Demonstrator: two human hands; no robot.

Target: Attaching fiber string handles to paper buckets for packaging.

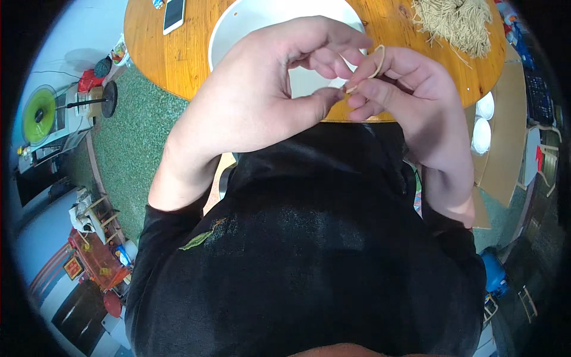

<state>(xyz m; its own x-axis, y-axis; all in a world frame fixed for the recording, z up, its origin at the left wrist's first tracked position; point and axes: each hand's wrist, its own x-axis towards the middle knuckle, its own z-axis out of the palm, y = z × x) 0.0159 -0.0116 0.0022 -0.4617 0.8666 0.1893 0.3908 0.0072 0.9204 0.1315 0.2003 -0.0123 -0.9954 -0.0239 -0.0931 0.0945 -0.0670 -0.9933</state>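
Note:
A thin tan cord [379,59] is pinched between the thumb and fingers of my right hand [422,83], with a small loop of it standing up over the index finger. My left hand [256,89] comes close from the other side, its fingers curved and its thumb apart from them. The left thumb tip, slightly blurred, is right beside the pinched cord; whether it touches cannot be made out. Both hands are above the near edge of a round white tray [229,27]. A heap of similar tan cords [461,27] lies to the far right.
The round wooden table [151,56] carries a white phone [173,15] at the far left. A green fan [40,115] stands off to the left on the floor side. White round containers [480,135] and cardboard [502,143] are at the right. A green leaf [197,240] clings to my black clothing.

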